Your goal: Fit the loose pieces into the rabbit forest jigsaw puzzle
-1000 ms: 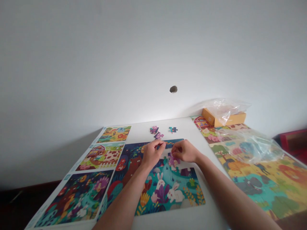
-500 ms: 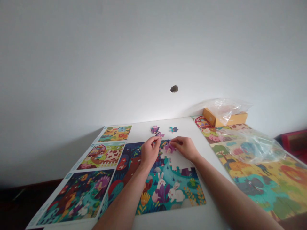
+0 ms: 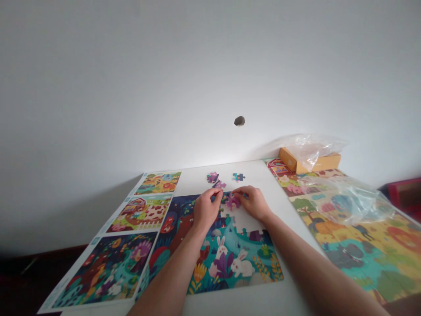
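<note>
A partly assembled jigsaw puzzle (image 3: 230, 267) with white rabbits on a teal night forest lies on the white sheet in front of me. My right hand (image 3: 252, 204) pinches a pink-purple puzzle piece (image 3: 233, 202) at the upper edge of the puzzle's gap. Across from it, my left hand (image 3: 207, 208) has thumb and forefinger closed at the puzzle's top edge; what they grip, if anything, is hidden. Just beyond those fingertips lies a loose purple piece (image 3: 219, 184). Farther back are more purple pieces (image 3: 212, 177) and a teal-and-dark piece (image 3: 239, 177).
Small printed pictures (image 3: 141, 213) run down the sheet's left side. On the right lies an animal-scene puzzle (image 3: 355, 237), partly under a clear plastic bag (image 3: 351, 204). Behind it, an orange box (image 3: 319, 163) carries more plastic (image 3: 312, 147). A wall (image 3: 184, 109) with a hole rises behind.
My right fingertips have shifted slightly left and up along the puzzle piece. My left hand stays nearly in place, and the loose pieces have not moved.
</note>
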Available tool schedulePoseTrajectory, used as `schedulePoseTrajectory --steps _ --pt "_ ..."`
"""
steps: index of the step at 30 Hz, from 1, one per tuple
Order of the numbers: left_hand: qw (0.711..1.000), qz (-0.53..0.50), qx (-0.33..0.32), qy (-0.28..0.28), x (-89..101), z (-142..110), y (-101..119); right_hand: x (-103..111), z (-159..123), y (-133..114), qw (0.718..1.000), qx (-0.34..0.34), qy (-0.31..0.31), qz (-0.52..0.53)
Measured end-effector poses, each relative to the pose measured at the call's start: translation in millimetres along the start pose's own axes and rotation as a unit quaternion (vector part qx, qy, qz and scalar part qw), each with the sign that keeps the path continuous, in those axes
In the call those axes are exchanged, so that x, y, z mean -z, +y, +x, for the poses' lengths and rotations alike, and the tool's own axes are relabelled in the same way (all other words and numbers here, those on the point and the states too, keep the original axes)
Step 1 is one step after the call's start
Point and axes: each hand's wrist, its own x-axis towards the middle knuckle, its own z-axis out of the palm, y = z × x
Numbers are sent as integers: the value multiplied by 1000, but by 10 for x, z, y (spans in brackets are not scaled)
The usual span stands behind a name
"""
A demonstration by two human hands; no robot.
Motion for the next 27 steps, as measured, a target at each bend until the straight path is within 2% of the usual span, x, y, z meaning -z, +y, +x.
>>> schedulePoseTrajectory --steps 4,6,14,19,27 --pt "1000 13 -5 -10 1 -7 3 126 28 104 997 -52 63 -17" --pt "1000 20 -8 -14 6 -17 14 160 24 142 995 -68 69 -20" --pt "999 34 -21 -29 9 -19 33 130 -18 99 999 -44 -12 -5" --pt "997 23 -53 -46 21 -29 73 124 -8 86 999 -36 -19 19" --pt "987 -8 -115 -111 20 -61 154 99 -3 76 998 -37 -20 43"
